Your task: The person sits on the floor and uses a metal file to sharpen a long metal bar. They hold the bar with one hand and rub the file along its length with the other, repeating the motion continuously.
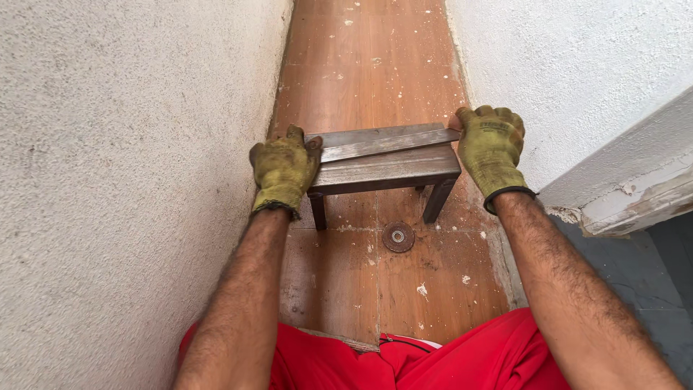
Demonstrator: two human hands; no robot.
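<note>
— Red trousers [447, 361] lowest; what do the gloved hands hold?
— Left hand [283, 172] and right hand [492, 148] clasp the small wooden stool [386, 162] by its ends, on the tiled floor [375, 65] between walls, a round disc [398, 236] just beside its legs.

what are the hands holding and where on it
A small dark stool, gripped at the two ends of its seat: the left hand on the left end, the right hand on the right end. Its legs stand on the floor.

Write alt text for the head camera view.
Two gloved hands, left hand and right hand, grip the ends of a small dark metal stool standing on a paint-spattered brown floor between two rough white walls. A rusty round disc lies just before it, above red trousers.
</note>
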